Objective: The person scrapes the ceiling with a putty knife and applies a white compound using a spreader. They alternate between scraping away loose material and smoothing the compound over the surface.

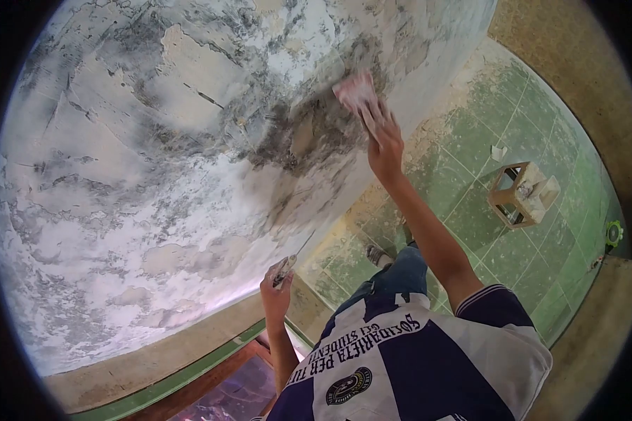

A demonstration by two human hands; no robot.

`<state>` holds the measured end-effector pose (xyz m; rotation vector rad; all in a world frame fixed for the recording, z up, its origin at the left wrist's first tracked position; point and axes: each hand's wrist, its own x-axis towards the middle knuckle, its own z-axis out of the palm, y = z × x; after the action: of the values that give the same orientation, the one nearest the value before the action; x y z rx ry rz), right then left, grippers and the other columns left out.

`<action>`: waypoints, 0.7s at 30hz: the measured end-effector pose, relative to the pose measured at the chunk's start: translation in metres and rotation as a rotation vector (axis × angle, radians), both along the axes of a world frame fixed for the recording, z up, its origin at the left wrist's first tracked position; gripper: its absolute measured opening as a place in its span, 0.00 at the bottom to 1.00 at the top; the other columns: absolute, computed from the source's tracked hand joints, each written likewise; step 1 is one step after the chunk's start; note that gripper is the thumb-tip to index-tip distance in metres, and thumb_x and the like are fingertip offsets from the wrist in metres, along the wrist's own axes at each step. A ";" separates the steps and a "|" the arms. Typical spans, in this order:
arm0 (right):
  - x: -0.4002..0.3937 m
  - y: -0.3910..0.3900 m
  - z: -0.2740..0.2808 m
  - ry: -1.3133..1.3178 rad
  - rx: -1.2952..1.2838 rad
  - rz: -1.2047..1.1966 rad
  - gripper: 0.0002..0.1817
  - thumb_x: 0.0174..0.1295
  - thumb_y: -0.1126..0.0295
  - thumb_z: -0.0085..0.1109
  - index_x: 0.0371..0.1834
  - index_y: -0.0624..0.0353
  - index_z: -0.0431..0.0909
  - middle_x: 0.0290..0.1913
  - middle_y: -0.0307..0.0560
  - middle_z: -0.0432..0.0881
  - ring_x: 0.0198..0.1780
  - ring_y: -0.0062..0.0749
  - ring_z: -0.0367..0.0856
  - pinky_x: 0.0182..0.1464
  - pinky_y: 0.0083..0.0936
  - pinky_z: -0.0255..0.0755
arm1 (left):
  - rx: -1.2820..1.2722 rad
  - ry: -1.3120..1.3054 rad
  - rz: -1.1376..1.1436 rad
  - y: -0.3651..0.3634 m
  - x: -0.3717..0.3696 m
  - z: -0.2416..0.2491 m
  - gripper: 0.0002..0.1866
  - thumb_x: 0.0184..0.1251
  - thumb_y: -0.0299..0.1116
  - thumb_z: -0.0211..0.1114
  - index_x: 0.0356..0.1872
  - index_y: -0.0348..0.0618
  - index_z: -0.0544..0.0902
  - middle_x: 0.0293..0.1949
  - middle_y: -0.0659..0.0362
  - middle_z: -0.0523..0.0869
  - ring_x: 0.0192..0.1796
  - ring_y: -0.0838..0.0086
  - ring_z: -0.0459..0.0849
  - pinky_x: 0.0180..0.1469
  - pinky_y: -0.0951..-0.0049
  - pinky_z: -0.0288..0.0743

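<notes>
Against the patchy, stained wall (211, 126), my right hand (380, 133) is stretched up with a pinkish-white cloth or pad (356, 91) under its fingers. The pad touches the wall beside a dark grey stain. My left hand (277, 281) is lower, near the wall's bottom left edge, with its fingers closed around a small dark and whitish object (284, 271) that is too small to make out. Peeled patches and pale filler cover much of the wall.
Green floor tiles (498, 231) are strewn with pale flakes and dust. On them stands a small wooden stool (523, 195) with something whitish on top. A green round object (614, 233) is at the far right. A wood-framed window (239, 386) lies at the lower left.
</notes>
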<state>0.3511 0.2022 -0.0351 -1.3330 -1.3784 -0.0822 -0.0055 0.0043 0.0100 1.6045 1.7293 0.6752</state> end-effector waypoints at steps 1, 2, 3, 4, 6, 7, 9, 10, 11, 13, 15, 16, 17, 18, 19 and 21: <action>0.002 0.016 0.014 -0.042 0.078 -0.012 0.30 0.61 0.83 0.52 0.69 0.52 0.76 0.72 0.49 0.73 0.73 0.59 0.68 0.73 0.50 0.60 | 0.001 0.003 0.001 0.000 0.002 0.002 0.19 0.65 0.25 0.69 0.58 0.37 0.84 0.50 0.50 0.88 0.52 0.67 0.86 0.57 0.69 0.77; 0.004 0.027 0.020 -0.083 0.158 -0.024 0.31 0.61 0.82 0.53 0.69 0.51 0.75 0.72 0.48 0.73 0.74 0.57 0.67 0.74 0.51 0.59 | 0.004 -0.008 -0.002 0.000 0.005 0.004 0.19 0.66 0.25 0.69 0.58 0.37 0.84 0.51 0.50 0.87 0.52 0.66 0.86 0.57 0.69 0.78; 0.003 0.034 0.014 -0.076 0.161 -0.025 0.31 0.61 0.82 0.53 0.69 0.51 0.75 0.72 0.48 0.73 0.74 0.57 0.67 0.74 0.51 0.59 | 0.006 -0.018 -0.005 0.000 0.005 0.006 0.18 0.66 0.25 0.69 0.58 0.37 0.84 0.51 0.50 0.87 0.52 0.66 0.86 0.57 0.69 0.78; 0.000 0.041 -0.003 -0.122 0.085 0.019 0.33 0.60 0.82 0.53 0.71 0.47 0.73 0.73 0.44 0.72 0.75 0.55 0.64 0.74 0.52 0.57 | 0.010 -0.012 -0.005 0.000 0.002 0.006 0.18 0.66 0.25 0.69 0.58 0.37 0.84 0.51 0.50 0.87 0.52 0.66 0.86 0.57 0.69 0.78; -0.007 0.046 -0.052 -0.185 -0.067 0.062 0.36 0.60 0.82 0.54 0.73 0.41 0.71 0.75 0.38 0.69 0.78 0.50 0.60 0.76 0.52 0.53 | 0.042 0.026 -0.008 -0.003 -0.003 0.002 0.18 0.66 0.24 0.69 0.58 0.37 0.83 0.51 0.51 0.87 0.52 0.67 0.86 0.57 0.70 0.78; -0.007 0.041 -0.093 -0.201 -0.144 0.063 0.37 0.59 0.82 0.54 0.74 0.39 0.70 0.76 0.36 0.67 0.78 0.47 0.60 0.76 0.51 0.52 | 0.049 0.026 -0.006 -0.002 -0.004 0.004 0.18 0.66 0.24 0.69 0.58 0.37 0.83 0.51 0.51 0.87 0.52 0.67 0.86 0.57 0.70 0.78; 0.001 0.013 -0.179 -0.284 -0.474 0.054 0.37 0.59 0.82 0.55 0.73 0.37 0.70 0.75 0.34 0.69 0.77 0.43 0.62 0.76 0.52 0.53 | 0.031 -0.022 0.028 -0.006 -0.002 0.008 0.19 0.66 0.23 0.68 0.58 0.36 0.83 0.51 0.52 0.87 0.51 0.70 0.86 0.57 0.71 0.78; 0.010 -0.012 -0.217 -0.297 -0.631 0.065 0.34 0.61 0.81 0.54 0.71 0.36 0.72 0.73 0.32 0.71 0.77 0.41 0.63 0.74 0.52 0.56 | 0.029 -0.015 0.034 -0.010 -0.002 0.008 0.19 0.66 0.23 0.68 0.58 0.36 0.83 0.51 0.52 0.87 0.51 0.70 0.86 0.57 0.71 0.78; 0.019 -0.037 -0.231 -0.253 -0.760 0.055 0.31 0.61 0.77 0.56 0.69 0.39 0.75 0.67 0.38 0.78 0.72 0.44 0.70 0.71 0.50 0.62 | 0.023 0.009 0.025 -0.010 -0.003 0.010 0.18 0.66 0.23 0.68 0.58 0.35 0.83 0.50 0.53 0.88 0.51 0.71 0.86 0.57 0.71 0.78; 0.030 -0.066 -0.259 -0.036 -0.885 -0.048 0.22 0.65 0.76 0.55 0.63 0.49 0.78 0.54 0.48 0.85 0.52 0.52 0.83 0.56 0.41 0.76 | 0.021 0.039 0.004 -0.004 0.000 0.014 0.18 0.67 0.22 0.68 0.58 0.34 0.83 0.49 0.53 0.88 0.51 0.72 0.86 0.58 0.72 0.77; 0.036 -0.067 -0.266 0.152 -0.919 -0.118 0.18 0.68 0.74 0.55 0.60 0.54 0.78 0.50 0.50 0.87 0.47 0.51 0.85 0.50 0.38 0.77 | 0.045 0.008 0.066 -0.001 0.012 0.013 0.17 0.70 0.25 0.67 0.58 0.33 0.82 0.45 0.57 0.88 0.44 0.77 0.85 0.51 0.76 0.78; 0.044 -0.073 -0.265 0.335 -0.944 -0.184 0.15 0.70 0.72 0.56 0.58 0.60 0.79 0.46 0.51 0.88 0.42 0.49 0.86 0.45 0.34 0.78 | 0.031 0.001 0.049 0.003 0.020 0.012 0.17 0.70 0.25 0.67 0.58 0.33 0.82 0.45 0.57 0.88 0.44 0.77 0.85 0.51 0.76 0.78; 0.053 -0.078 -0.264 0.630 -0.743 0.045 0.13 0.72 0.70 0.56 0.56 0.61 0.78 0.46 0.49 0.87 0.43 0.43 0.86 0.46 0.32 0.78 | -0.014 -0.100 0.044 0.009 0.027 0.011 0.17 0.72 0.26 0.65 0.59 0.34 0.81 0.41 0.60 0.87 0.40 0.80 0.83 0.45 0.78 0.76; 0.058 -0.085 -0.236 0.906 -0.524 0.278 0.13 0.73 0.67 0.56 0.55 0.62 0.78 0.46 0.48 0.87 0.44 0.38 0.86 0.47 0.29 0.78 | -0.063 -0.200 0.051 0.013 0.037 0.013 0.17 0.73 0.28 0.64 0.59 0.35 0.81 0.38 0.62 0.86 0.35 0.82 0.81 0.39 0.81 0.74; 0.062 -0.093 -0.180 1.182 -0.570 0.341 0.15 0.74 0.68 0.53 0.59 0.62 0.76 0.49 0.47 0.86 0.48 0.35 0.86 0.50 0.31 0.79 | -0.140 -0.263 0.045 0.018 0.051 0.020 0.18 0.75 0.33 0.63 0.60 0.34 0.80 0.37 0.62 0.86 0.29 0.85 0.77 0.29 0.81 0.70; 0.071 -0.108 -0.090 1.450 -0.628 0.384 0.17 0.76 0.68 0.50 0.64 0.61 0.73 0.52 0.46 0.84 0.52 0.32 0.86 0.53 0.32 0.80 | -0.225 -0.419 0.080 0.026 0.085 0.038 0.18 0.75 0.34 0.63 0.59 0.35 0.80 0.35 0.63 0.84 0.27 0.86 0.73 0.27 0.82 0.66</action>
<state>0.4218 0.0941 -0.1256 -1.0885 -0.3212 1.3961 0.0790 0.0305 0.0475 1.1495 1.5024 0.7626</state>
